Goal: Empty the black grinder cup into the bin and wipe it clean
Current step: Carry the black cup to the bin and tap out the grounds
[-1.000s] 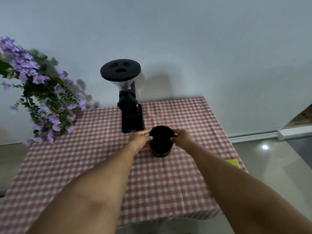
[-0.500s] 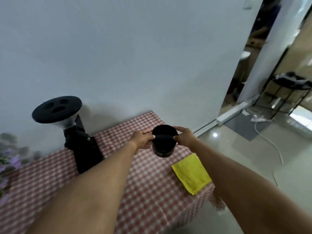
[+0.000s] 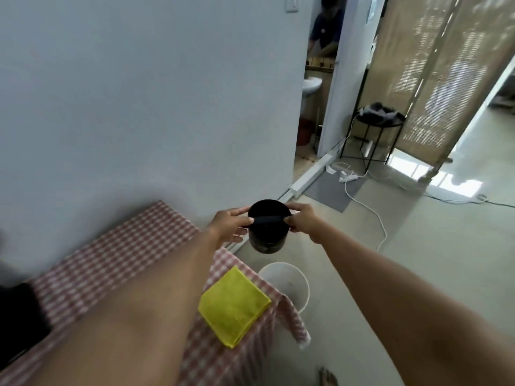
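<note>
Both of your hands are on the black grinder cup (image 3: 268, 229), which you hold up in the air, off the tabletop (image 3: 125, 252) and past its far right corner, over the floor. Your left hand (image 3: 230, 225) grips the cup's left side, its thumb laid along the near rim and its fingers curled round the wall. Your right hand (image 3: 302, 220) pinches the right side of the rim between thumb and fingers. The cup sits close to upright with its open mouth turned towards you. The inside is too dark to tell what it holds. Lower in your view the white bin (image 3: 306, 300) stands on the floor just beside the tabletop's edge, its round mouth open and partly hidden behind the hanging corner of the red-and-white checked tablecloth (image 3: 292, 319). A folded yellow cloth (image 3: 234, 305) lies on the tablecloth near that corner, between your two forearms and apart from the cup. At the left edge a black object (image 3: 19, 321) rests on the tabletop, too blurred to name. Further off, a small black side table (image 3: 373, 129) stands near a doorway, with a white power strip (image 3: 348, 177) on the floor close to it.
</note>
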